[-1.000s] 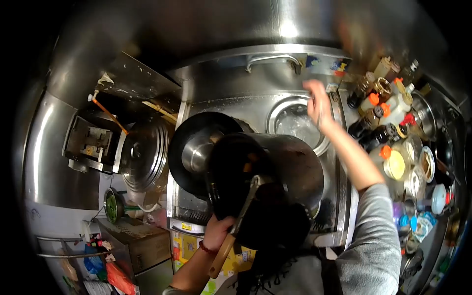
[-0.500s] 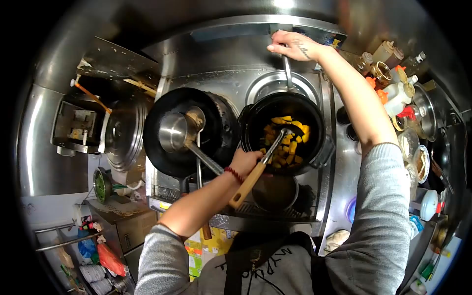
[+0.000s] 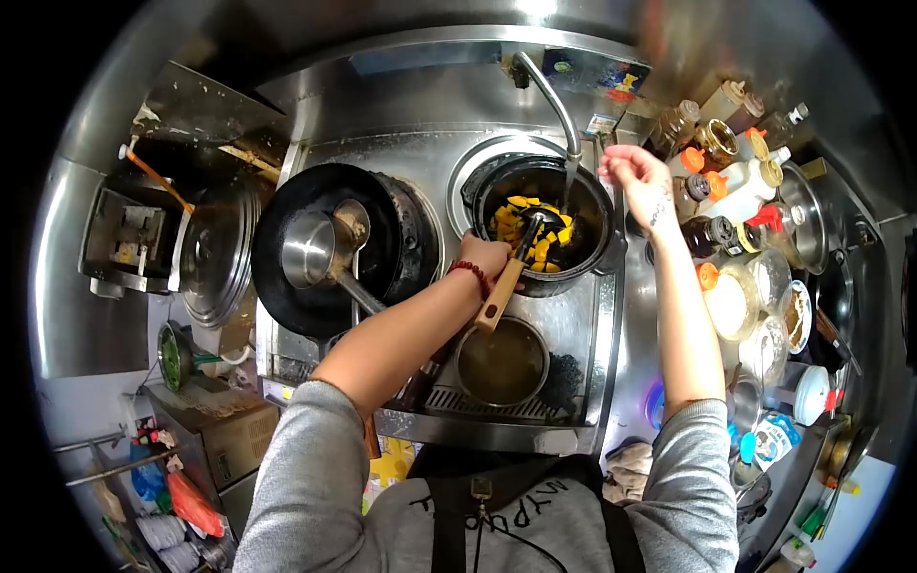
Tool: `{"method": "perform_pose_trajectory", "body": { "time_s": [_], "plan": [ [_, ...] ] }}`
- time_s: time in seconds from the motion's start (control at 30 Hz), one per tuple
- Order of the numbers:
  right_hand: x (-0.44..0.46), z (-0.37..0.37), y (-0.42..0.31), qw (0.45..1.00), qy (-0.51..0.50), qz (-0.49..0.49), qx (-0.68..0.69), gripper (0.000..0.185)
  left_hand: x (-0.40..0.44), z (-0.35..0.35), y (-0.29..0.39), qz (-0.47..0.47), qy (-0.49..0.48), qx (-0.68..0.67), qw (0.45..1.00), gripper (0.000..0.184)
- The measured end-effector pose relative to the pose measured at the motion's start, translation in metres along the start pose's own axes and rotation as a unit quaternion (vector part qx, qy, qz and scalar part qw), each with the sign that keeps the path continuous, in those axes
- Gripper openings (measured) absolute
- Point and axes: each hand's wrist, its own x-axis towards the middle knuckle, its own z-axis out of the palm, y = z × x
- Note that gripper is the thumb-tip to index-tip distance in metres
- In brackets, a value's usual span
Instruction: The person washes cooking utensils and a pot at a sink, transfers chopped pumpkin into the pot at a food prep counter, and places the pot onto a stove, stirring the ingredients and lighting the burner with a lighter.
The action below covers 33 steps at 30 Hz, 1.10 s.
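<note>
Left hand [image 3: 485, 258] curled at near-left side of black pot [image 3: 594, 222], touching, grip partly hidden. Ladle [image 3: 500, 299] slants across it, wooden handle toward person. Right hand [image 3: 638, 180] empty, fingers loosely parted, beside tap [image 3: 557, 103]; pot lies leftward, apart.

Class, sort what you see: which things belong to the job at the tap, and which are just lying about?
Likely in the job: pot, yellow chunks and ladle in it, tap.

Seemingly lying about: wok, lid, bottles, red bag.
</note>
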Motion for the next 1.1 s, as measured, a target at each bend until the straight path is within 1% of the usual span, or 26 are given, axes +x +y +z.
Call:
{"method": "perform_pose_trajectory", "body": {
  "time_s": [0.07, 0.13, 0.17, 0.2, 0.27, 0.33, 0.37, 0.4, 0.47, 0.5, 0.53, 0.6, 0.63, 0.67, 0.73, 0.77, 0.8, 0.83, 0.87, 0.9, 0.93, 0.97, 1.0, 1.03, 1.07, 1.1],
  "plan": [
    [-0.006, 0.011, 0.003, 0.994, -0.001, 0.082, 0.072, 0.024, 0.003, 0.001, 0.001, -0.009, -0.023, -0.001, 1.000, 0.045],
    [-0.002, 0.027, 0.005, 0.998, 0.015, -0.008, 0.054, 0.030, 0.005, 0.003, 0.005, -0.002, -0.008, 0.013, 1.000, 0.041],
    [-0.001, 0.037, 0.004, 0.999, 0.010, -0.029, 0.033, 0.039, 0.009, 0.001, 0.006, 0.000, -0.020, 0.024, 1.000, 0.037],
    [0.004, 0.047, 0.010, 0.998, -0.002, -0.046, -0.033, 0.046, 0.012, -0.001, 0.007, 0.003, -0.031, 0.036, 0.999, 0.034],
    [-0.013, 0.075, -0.028, 0.971, -0.002, -0.011, -0.238, 0.050, 0.015, -0.003, 0.014, 0.017, -0.037, 0.039, 0.998, 0.031],
    [-0.015, 0.100, -0.015, 0.984, -0.077, -0.028, -0.160, 0.045, 0.021, -0.008, 0.021, -0.037, -0.100, 0.073, 0.992, 0.035],
    [-0.005, 0.109, 0.007, 0.988, -0.091, -0.037, -0.117, 0.047, 0.020, -0.007, 0.022, -0.036, -0.101, 0.071, 0.992, 0.035],
    [0.001, 0.114, 0.014, 0.991, -0.092, -0.056, -0.078, 0.046, 0.019, -0.004, 0.021, -0.018, -0.081, 0.071, 0.994, 0.038],
    [0.019, 0.124, 0.040, 0.997, -0.054, -0.046, -0.023, 0.045, 0.012, -0.005, 0.020, -0.003, -0.058, 0.070, 0.996, 0.040],
    [0.019, 0.122, 0.025, 0.986, -0.063, 0.006, -0.153, 0.035, 0.008, -0.005, 0.021, 0.003, -0.057, 0.074, 0.996, 0.043],
    [0.022, 0.124, 0.028, 0.986, -0.065, 0.005, -0.154, 0.035, 0.005, -0.004, 0.022, 0.009, -0.057, 0.078, 0.995, 0.046],
    [0.024, 0.122, 0.039, 0.979, -0.038, 0.029, -0.198, 0.026, 0.007, -0.006, 0.019, 0.029, -0.050, 0.073, 0.996, 0.043],
    [0.026, 0.120, 0.048, 0.985, -0.034, 0.024, -0.167, 0.022, 0.013, -0.007, 0.019, 0.015, -0.069, 0.073, 0.995, 0.038],
    [0.029, 0.122, 0.057, 0.991, -0.065, 0.031, -0.115, 0.018, 0.019, -0.010, 0.017, 0.000, -0.087, 0.075, 0.993, 0.034],
    [0.012, 0.138, 0.044, 0.992, -0.090, 0.013, -0.082, 0.016, 0.017, -0.012, 0.019, 0.004, -0.093, 0.086, 0.992, 0.029],
    [0.017, 0.144, 0.067, 0.984, -0.170, 0.044, -0.014, 0.014, 0.015, -0.013, 0.021, 0.013, -0.108, 0.085, 0.990, 0.030],
    [0.006, 0.136, 0.043, 0.943, -0.297, 0.017, -0.146, 0.014, 0.015, -0.015, 0.022, 0.023, -0.123, 0.084, 0.989, 0.031],
    [0.006, 0.127, 0.025, 0.932, -0.330, 0.037, -0.148, 0.014, 0.015, -0.016, 0.022, 0.029, -0.142, 0.085, 0.986, 0.033],
    [0.004, 0.115, 0.019, 0.918, -0.363, 0.060, -0.148, 0.014, 0.014, -0.013, 0.019, 0.031, -0.095, 0.077, 0.992, 0.034],
    [0.010, 0.099, 0.033, 0.937, -0.311, 0.093, -0.130, 0.016, 0.016, -0.012, 0.016, 0.033, -0.091, 0.068, 0.993, 0.034],
    [0.010, 0.084, 0.021, 0.910, -0.313, -0.003, -0.271, 0.027, 0.020, -0.011, 0.015, 0.038, -0.087, 0.058, 0.994, 0.035],
    [0.001, 0.080, 0.015, 0.886, -0.343, -0.114, -0.289, 0.033, 0.022, -0.011, 0.012, 0.036, -0.097, 0.049, 0.993, 0.033],
    [-0.016, 0.076, 0.010, 0.850, -0.370, -0.222, -0.303, 0.039, 0.014, -0.012, 0.018, 0.031, -0.104, 0.037, 0.993, 0.054],
    [-0.034, 0.085, 0.011, 0.862, -0.380, -0.154, -0.299, 0.047, 0.016, -0.012, 0.017, 0.024, -0.101, 0.043, 0.994, 0.040],
    [-0.040, 0.091, 0.009, 0.873, -0.349, -0.116, -0.320, 0.043, 0.020, -0.010, 0.016, 0.018, -0.099, 0.050, 0.994, 0.030],
    [-0.041, 0.091, -0.004, 0.853, -0.359, -0.140, -0.352, 0.039, 0.021, -0.011, 0.015, 0.067, -0.119, 0.065, 0.988, 0.030]
  ]
}}
